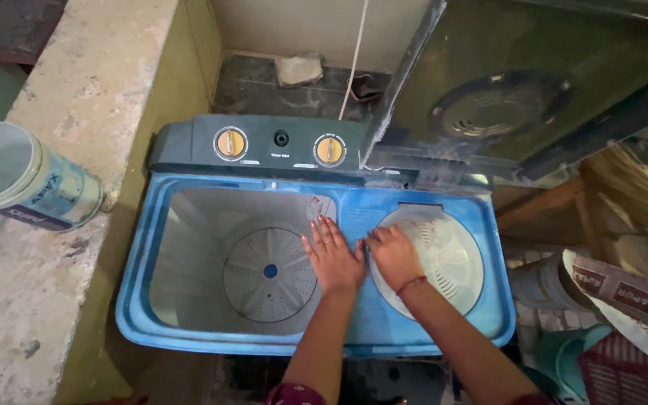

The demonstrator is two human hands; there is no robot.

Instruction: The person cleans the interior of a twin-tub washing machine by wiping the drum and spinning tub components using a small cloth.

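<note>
A: Where is there open room?

B: The grey wash tub [189, 247] on the left stands open from above, only its ribbed round agitator [270, 274] at the bottom.

A: And on the right?

B: The white slotted spinner cover [444, 259] closes that opening, and the raised dark transparent lid [534, 82] overhangs the far right. A rough concrete ledge [61, 150] walls the left side.
</note>
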